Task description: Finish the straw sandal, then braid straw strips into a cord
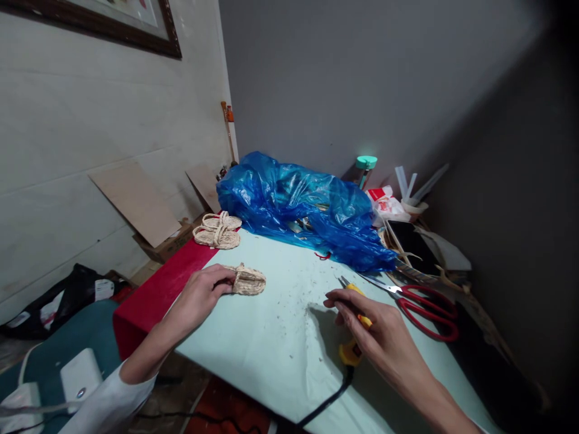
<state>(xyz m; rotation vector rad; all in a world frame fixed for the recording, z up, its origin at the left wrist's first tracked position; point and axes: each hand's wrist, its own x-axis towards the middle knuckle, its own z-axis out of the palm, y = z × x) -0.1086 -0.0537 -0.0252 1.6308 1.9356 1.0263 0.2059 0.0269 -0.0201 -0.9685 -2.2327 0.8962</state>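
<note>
My left hand (208, 296) pinches the near end of a small woven straw slipper (251, 281), hiding part of it; the slipper is at the table surface. A finished-looking pair of woven straw sandals (218, 238) lies farther back, on the table's left edge. My right hand (364, 316) curls around a yellow corded tool (350, 352), perhaps a glue gun. Its black cord leaves below the hand, and the fingers hide much of its body. A grey tip (344, 280) shows just beyond my fingers. Red-handled scissors (427, 310) lie to the right of this hand.
A blue plastic bag (307, 199) covers a bulky heap at the back. The light green tabletop (253, 343) carries dark crumbs, with red cloth (158, 295) along its left side. A cup with pale sticks (414, 208) stands back right. The black cord (328, 401) crosses the front edge.
</note>
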